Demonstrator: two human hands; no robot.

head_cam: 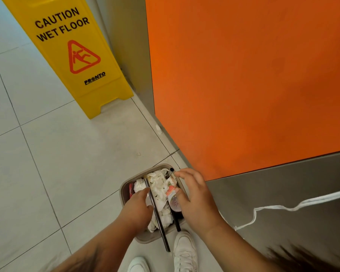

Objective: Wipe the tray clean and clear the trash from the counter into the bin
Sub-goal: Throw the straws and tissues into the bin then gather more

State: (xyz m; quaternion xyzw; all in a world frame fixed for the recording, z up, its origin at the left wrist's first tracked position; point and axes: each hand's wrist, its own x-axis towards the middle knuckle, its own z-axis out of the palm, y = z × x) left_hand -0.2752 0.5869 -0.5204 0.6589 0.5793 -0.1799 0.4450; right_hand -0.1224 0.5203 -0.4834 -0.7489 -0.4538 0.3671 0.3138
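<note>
Head view, person's body only. Both forearms bare, no sleeves, watch or rings visible on left hand or right hand. Footwear: pair of white lace-up canvas sneakers, laces white. Dark loose hair strands at lower right edge.

A tan bin is seen at 6 o'clock on the floor, packed with crumpled white napkins, a plastic cup and dark straws.
</note>
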